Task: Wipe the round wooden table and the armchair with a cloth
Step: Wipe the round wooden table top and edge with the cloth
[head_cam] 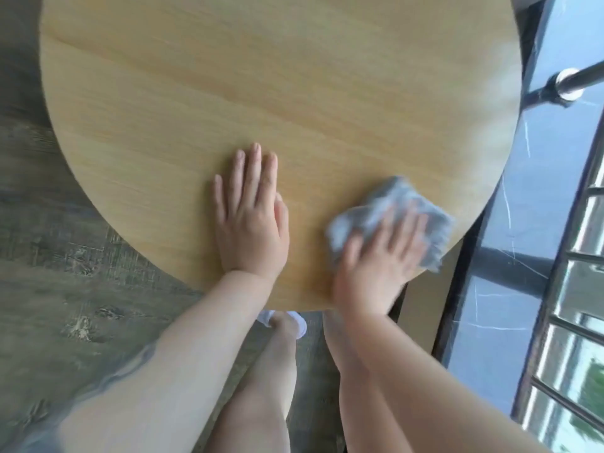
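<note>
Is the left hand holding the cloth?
No. The left hand lies flat and bare on the table, while the cloth sits under the right hand.

The round wooden tabletop [228, 76] is seen from above, with the left hand [250, 217] laid flat on it, fingers straight and together, near the front edge. A grey cloth [392, 204] is pressed against the tabletop at its right front edge by the right hand [379, 256], which is blurred, fingers spread. 1 white slipper [295, 322] is seen on the grey wood-grain floor [49, 256] below the edge.
</note>
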The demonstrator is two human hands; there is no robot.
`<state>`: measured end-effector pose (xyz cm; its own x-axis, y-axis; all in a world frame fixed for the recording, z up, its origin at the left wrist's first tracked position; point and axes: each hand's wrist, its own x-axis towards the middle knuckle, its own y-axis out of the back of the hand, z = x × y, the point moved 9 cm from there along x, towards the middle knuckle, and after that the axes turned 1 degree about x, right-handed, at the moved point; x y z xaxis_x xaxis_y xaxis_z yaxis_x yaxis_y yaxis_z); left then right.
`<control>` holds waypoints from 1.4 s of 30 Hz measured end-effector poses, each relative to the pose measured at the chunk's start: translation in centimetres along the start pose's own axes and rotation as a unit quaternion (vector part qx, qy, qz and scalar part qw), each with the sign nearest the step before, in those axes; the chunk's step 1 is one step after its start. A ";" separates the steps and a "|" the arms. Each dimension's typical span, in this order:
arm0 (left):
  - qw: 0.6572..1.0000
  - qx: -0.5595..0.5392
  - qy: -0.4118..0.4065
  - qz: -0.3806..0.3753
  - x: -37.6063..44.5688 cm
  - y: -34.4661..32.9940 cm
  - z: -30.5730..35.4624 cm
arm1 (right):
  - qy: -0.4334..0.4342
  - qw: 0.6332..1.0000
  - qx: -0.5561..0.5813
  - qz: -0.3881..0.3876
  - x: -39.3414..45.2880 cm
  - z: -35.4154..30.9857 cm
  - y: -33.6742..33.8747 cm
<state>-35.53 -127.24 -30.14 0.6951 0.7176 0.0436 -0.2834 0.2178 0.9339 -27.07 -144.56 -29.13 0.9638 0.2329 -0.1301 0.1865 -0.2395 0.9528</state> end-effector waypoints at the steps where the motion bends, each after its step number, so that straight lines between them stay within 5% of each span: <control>1: 1.000 0.006 0.004 0.002 0.2 0.0 -0.1 | 0.167 0.985 -0.009 -0.040 -3.5 -3.3 -1.6; 3: 1.000 -0.003 0.002 0.005 0.3 0.0 -0.2 | 0.386 0.916 -0.029 -0.107 -7.2 -4.3 -2.5; 4: 1.000 -0.011 0.004 0.002 0.2 0.0 -0.3 | 0.389 0.915 -0.041 -0.103 -5.8 -2.3 -2.0; 6: 1.000 -0.012 0.014 0.000 0.1 0.0 -0.2 | 0.166 0.985 -0.031 -0.036 0.3 3.1 0.4; 8: 1.000 -0.008 0.023 0.002 0.2 0.0 0.0 | -0.130 0.991 0.012 0.019 2.8 6.1 1.4; 9: 1.000 -0.008 0.024 0.004 0.2 0.0 0.1 | -0.142 0.990 0.009 0.003 2.2 4.3 0.9; 11: 1.000 0.001 0.028 0.008 0.3 0.2 -0.3 | 0.113 0.992 -0.001 -0.055 -1.2 -2.0 -1.2; 13: 0.999 0.007 0.039 0.007 0.2 0.0 -0.3 | 0.351 0.930 -0.040 -0.103 -4.2 -3.0 -1.8; 14: 0.998 0.005 0.057 0.007 -0.1 -0.1 -0.1 | 0.330 0.938 -0.038 -0.098 -2.3 -1.2 -1.3; 16: 0.994 0.001 0.111 0.014 -1.5 -0.2 0.6 | 0.064 0.998 -0.019 -0.022 3.5 3.3 0.7; 18: 0.989 0.003 0.145 0.015 -3.3 -0.6 1.4 | -0.099 0.995 -0.013 -0.009 4.7 3.6 0.4; 19: 0.989 0.007 0.148 0.014 -3.9 -0.8 1.6 | -0.038 0.999 -0.014 -0.018 4.2 1.2 0.3; 20: 0.989 0.015 0.148 0.015 -4.0 -0.9 1.6 | 0.112 0.993 -0.022 -0.042 2.9 -1.6 -0.6; 22: 0.988 0.034 0.152 0.006 -3.8 -1.1 1.4 | 0.407 0.904 -0.065 -0.111 -0.1 -2.8 -1.6; 23: 0.988 0.040 0.151 0.004 -3.7 -1.1 1.5 | 0.437 0.887 -0.076 -0.125 1.4 -1.2 -1.0; 24: 0.988 0.045 0.150 0.004 -3.6 -1.1 1.7 | 0.369 0.920 -0.074 -0.109 4.4 0.7 -0.3; 26: 0.987 0.053 0.150 -0.002 -3.6 -1.2 1.9 | 0.050 0.998 -0.025 -0.012 9.2 5.5 2.1; 27: 0.988 0.052 0.149 -0.004 -3.6 -1.2 1.9 | -0.065 0.998 -0.019 0.009 8.7 6.2 2.0; 28: 0.988 0.049 0.147 -0.005 -3.6 -1.2 1.8 | -0.064 0.997 -0.032 0.001 7.4 4.6 1.6; 30: 0.987 0.039 0.156 -0.009 -3.7 -1.2 1.4 | 0.247 0.965 -0.048 -0.070 2.7 -1.9 -0.9; 31: 0.986 0.034 0.162 -0.010 -3.8 -1.2 1.2 | 0.424 0.893 -0.070 -0.131 -0.4 -3.1 -1.8; 32: 0.986 0.037 0.162 -0.010 -3.9 -1.1 1.3 | 0.533 0.823 -0.102 -0.169 -1.1 -2.1 -1.9; 33: 0.987 0.043 0.157 -0.008 -4.0 -1.1 1.5 | 0.550 0.809 -0.121 -0.168 0.6 -0.3 -1.3; 34: 0.987 0.051 0.152 -0.005 -3.9 -1.1 1.7 | 0.484 0.855 -0.116 -0.146 3.9 1.4 -0.5; 36: 0.987 0.058 0.153 -0.003 -3.6 -1.3 1.7 | 0.163 0.985 -0.035 -0.033 10.7 5.3 2.5; 37: 0.987 0.059 0.152 -0.005 -3.6 -1.3 1.8 | 0.020 1.000 -0.017 0.003 10.8 6.1 2.6; 38: 0.987 0.059 0.150 -0.004 -3.5 -1.3 1.8 | -0.029 0.999 -0.028 0.007 9.4 4.9 2.2; 39: 0.987 0.061 0.150 -0.003 -3.6 -1.2 1.8 | 0.034 0.999 -0.032 -0.009 7.5 2.3 1.2; 40: 0.987 0.060 0.152 -0.002 -3.6 -1.2 1.7 | 0.192 0.979 -0.041 -0.049 4.7 -0.8 -0.2; 42: 0.987 0.054 0.154 -0.005 -3.6 -1.1 1.7 | 0.485 0.858 -0.086 -0.144 -0.8 -2.0 -1.4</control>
<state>-36.57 -131.14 -30.77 0.4594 0.8862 -0.0609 -0.1936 0.1668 0.9668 -28.45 -142.51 -29.83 0.2551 0.9541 -0.1569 0.2783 0.0830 0.9569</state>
